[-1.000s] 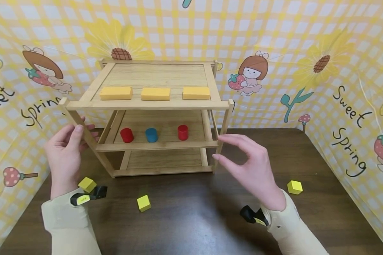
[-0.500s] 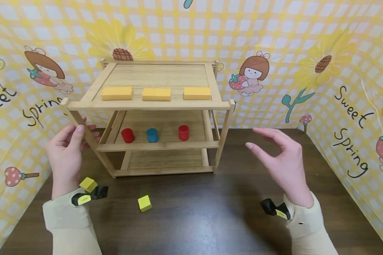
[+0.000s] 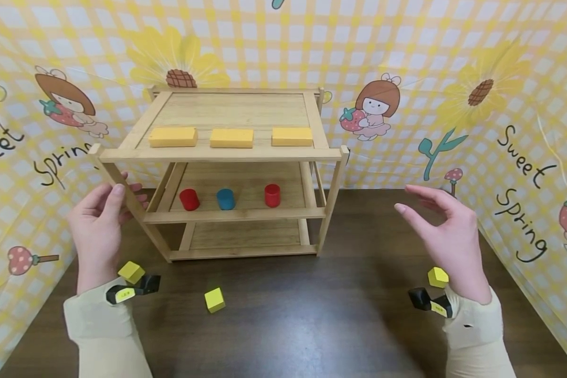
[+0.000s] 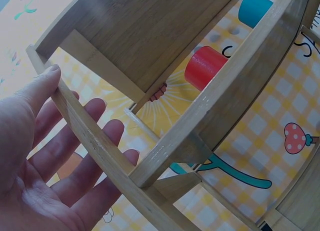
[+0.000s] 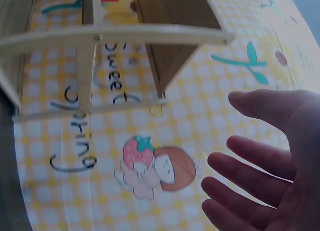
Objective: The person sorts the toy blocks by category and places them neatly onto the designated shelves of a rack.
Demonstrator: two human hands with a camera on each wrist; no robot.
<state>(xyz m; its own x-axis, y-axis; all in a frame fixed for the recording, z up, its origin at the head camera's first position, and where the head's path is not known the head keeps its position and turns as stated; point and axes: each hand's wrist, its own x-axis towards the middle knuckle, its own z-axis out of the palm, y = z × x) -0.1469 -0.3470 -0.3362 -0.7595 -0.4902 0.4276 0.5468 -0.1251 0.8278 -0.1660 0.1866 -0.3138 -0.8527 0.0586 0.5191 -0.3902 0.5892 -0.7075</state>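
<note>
A three-tier wooden shelf rack stands on the dark table. My left hand holds its front left post; in the left wrist view the thumb lies on one side of the post and the fingers reach behind it. Three yellow-orange blocks lie in a row on the top tier. On the middle tier stand a red cylinder, a blue cylinder and another red cylinder. To the right of the rack, my right hand is in the air with nothing between its parted thumb and fingers.
One yellow cube sits beside the left wrist, a second yellow cube in front of the rack. A third yellow cube is partly behind the right wrist. Checked cloth walls in the back and sides of the table.
My right hand has moved away from the rack's front right post toward the right, passing over the right-hand yellow cube. My left hand keeps its place on the left post.
</note>
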